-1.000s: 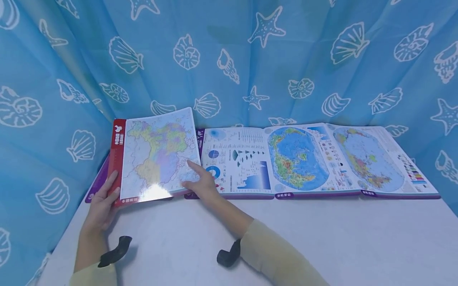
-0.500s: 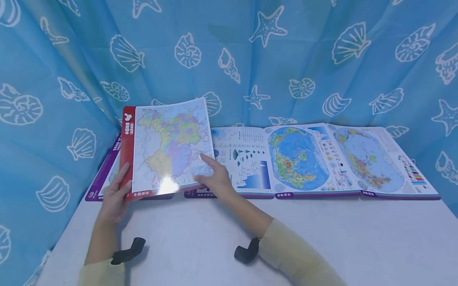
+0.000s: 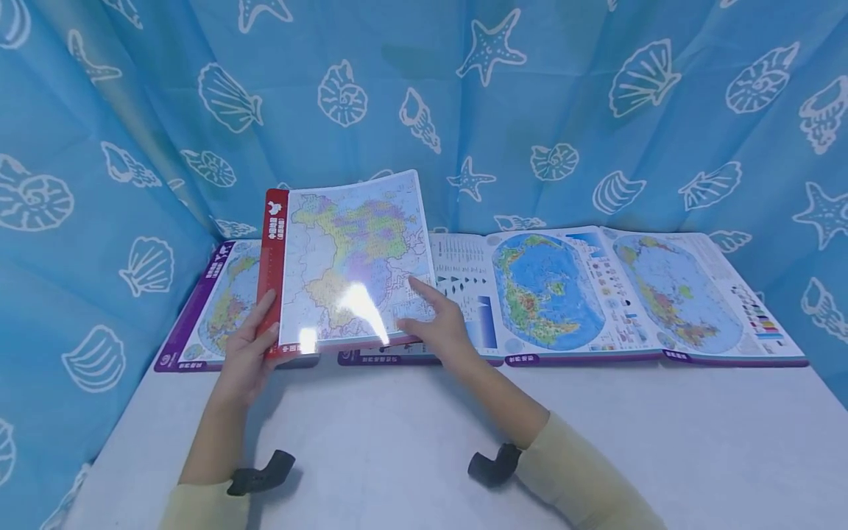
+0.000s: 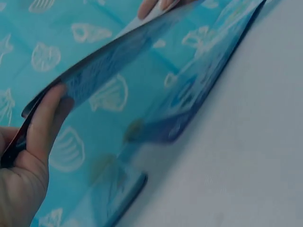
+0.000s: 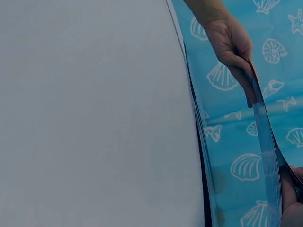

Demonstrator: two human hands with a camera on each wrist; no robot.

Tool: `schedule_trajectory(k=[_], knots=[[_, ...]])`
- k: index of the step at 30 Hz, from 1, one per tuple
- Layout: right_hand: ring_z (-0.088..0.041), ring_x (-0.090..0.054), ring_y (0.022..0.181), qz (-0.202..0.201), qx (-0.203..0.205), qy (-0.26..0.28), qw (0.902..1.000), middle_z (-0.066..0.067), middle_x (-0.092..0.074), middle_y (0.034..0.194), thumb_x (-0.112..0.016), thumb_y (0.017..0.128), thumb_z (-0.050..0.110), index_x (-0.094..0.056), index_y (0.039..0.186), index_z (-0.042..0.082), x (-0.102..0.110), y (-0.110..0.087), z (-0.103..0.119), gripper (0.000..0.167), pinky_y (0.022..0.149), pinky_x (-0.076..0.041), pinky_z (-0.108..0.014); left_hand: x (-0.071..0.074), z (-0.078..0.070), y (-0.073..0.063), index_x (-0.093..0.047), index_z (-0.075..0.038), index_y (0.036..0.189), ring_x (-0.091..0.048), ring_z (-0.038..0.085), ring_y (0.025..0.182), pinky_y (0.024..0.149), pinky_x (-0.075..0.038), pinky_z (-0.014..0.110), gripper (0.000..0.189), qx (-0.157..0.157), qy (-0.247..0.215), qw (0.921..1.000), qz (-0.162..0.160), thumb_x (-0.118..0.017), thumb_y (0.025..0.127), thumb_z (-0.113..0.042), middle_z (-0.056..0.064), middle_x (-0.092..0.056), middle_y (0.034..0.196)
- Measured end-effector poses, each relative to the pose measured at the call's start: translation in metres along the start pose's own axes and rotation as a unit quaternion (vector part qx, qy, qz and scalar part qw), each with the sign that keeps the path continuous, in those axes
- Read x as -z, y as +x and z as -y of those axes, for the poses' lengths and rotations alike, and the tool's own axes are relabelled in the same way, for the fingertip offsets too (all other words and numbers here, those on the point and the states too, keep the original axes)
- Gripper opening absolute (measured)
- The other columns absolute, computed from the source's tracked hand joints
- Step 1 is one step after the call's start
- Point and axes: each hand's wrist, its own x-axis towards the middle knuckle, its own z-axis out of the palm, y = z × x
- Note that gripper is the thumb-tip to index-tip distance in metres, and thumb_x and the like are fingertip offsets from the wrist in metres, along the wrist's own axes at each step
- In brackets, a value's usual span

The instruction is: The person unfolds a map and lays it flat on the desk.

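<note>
A folded China map sheet [image 3: 351, 243] with a red left border is held tilted in the head view, with glare across its lower half. My left hand [image 3: 246, 355] grips its lower left edge, fingers on both sides in the left wrist view. At the lower right edge, my right hand [image 3: 442, 331] pinches it, thumb and index finger on the printed face and the other fingers hidden. Behind and below the sheet lies a long purple-edged world map [image 3: 551, 294], unfolded in several panels. The held sheet covers part of its left panels.
The white table [image 3: 391, 442] stretches in front of the world map. A blue curtain [image 3: 397, 96] with white shell and starfish prints hangs at the back and left. Black curved pieces [image 3: 261, 475] sit at both wrists.
Both hands have carried the China map to the right and a little up. The world map's left panel, mostly covered before, now shows more. The world map itself stays put.
</note>
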Motion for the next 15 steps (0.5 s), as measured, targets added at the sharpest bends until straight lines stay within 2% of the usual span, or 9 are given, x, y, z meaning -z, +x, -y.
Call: schedule_trajectory(k=[3,9,15], knots=[[-0.021,-0.03,0.14,-0.006,-0.011,-0.009,0.9999,0.006,-0.042,0.147,-0.076,0.079,0.013,-0.049,0.138,0.03,0.012,-0.004,0.002,0.067,0.114,-0.028,-0.042,-0.012,-0.003,-0.002,-0.026,-0.04,0.147,-0.05,0.007,0.116,0.087,-0.051,0.021,0.06,0.0,0.022,0.9997,0.007,-0.054,0.096,-0.026,0.002,-0.021,0.148],[-0.023,-0.028,0.141,-0.004,-0.021,-0.019,0.9996,0.004,-0.04,0.148,-0.075,0.08,0.014,-0.047,0.14,0.028,0.039,-0.013,0.002,0.067,0.114,-0.027,-0.045,-0.039,-0.006,-0.006,-0.027,-0.04,0.147,-0.056,0.008,0.111,0.083,-0.053,0.021,0.059,0.021,0.008,0.9996,0.014,-0.053,0.097,-0.025,0.0,-0.027,0.145],[-0.022,-0.022,0.143,0.005,-0.028,-0.011,0.9995,0.005,-0.038,0.149,-0.074,0.082,0.018,-0.045,0.142,0.027,0.068,-0.02,-0.002,0.067,0.112,-0.03,-0.047,-0.068,-0.009,-0.007,-0.028,-0.038,0.148,-0.059,0.011,0.11,0.085,-0.053,0.024,0.056,0.027,0.009,0.9994,0.017,-0.047,0.1,-0.018,0.002,-0.029,0.147]])
